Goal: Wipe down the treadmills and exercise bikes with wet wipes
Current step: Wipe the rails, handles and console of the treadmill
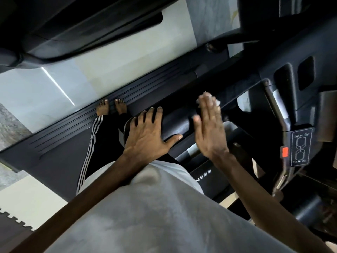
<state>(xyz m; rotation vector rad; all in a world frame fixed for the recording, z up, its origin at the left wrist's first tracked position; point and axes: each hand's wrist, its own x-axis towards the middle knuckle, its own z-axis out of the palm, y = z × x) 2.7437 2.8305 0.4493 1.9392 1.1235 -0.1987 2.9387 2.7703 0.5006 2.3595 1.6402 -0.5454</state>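
Our right hand (209, 123) lies flat with its fingers straight and close together, pressing a wet wipe (217, 102) down onto the black padded handrail (175, 125) of the treadmill. Only crumpled white edges of the wipe show past the fingertips; the rest is hidden under the palm. We judge the flat palm is there to spread pressure over the cloth so that it drags along the rail instead of bunching.

Our left hand (147, 136) rests just beside it on the same rail, fingers spread wide and thumb reaching along the pad, holding nothing. It looks like a brace that steadies us as we lean in. Below, our bare feet (111, 107) stand on the ribbed side rail (73, 128) of the deck, which puts the handrail within easy reach.

Further right sits a small keypad (300, 147) with a red button (285, 152) beside it, well apart from the wipe, and a silver grip bar (277, 105) runs up toward the console.

As for containers, the console has two moulded pockets (284, 77). Both are in deep shadow, so we cannot tell whether anything lies in them. No pack of wipes is in view.
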